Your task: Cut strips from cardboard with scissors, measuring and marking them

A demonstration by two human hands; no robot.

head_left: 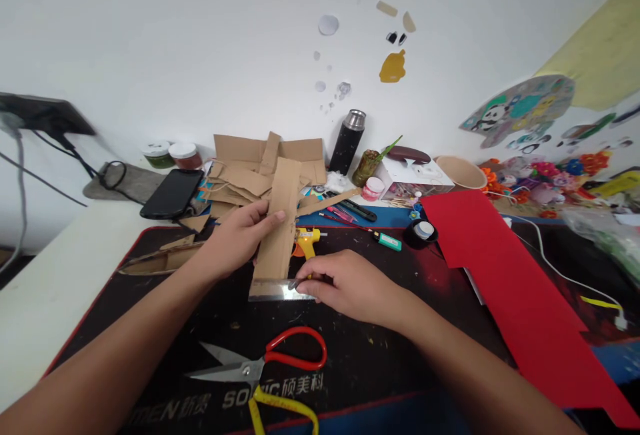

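A long strip of brown cardboard (280,221) is gripped by my left hand (243,231), thumb on its front face and fingers around the left edge. A clear ruler (273,290) lies across the strip's lower end. My right hand (345,281) is closed at the ruler's right end, with thumb and forefinger pinching it; a small dark thing shows between the fingers, too small to name. Just behind that hand rests a yellow glue gun (309,240), partly hidden. In front lie open scissors (247,369) with one red and one yellow handle.
Cardboard scraps (240,178) are piled by the wall, beside a black thermos (347,145). A phone (173,193) lies at left. Red sheet (515,288) covers the mat's right side. A green lighter (390,241) and black tape roll (415,236) sit nearby.
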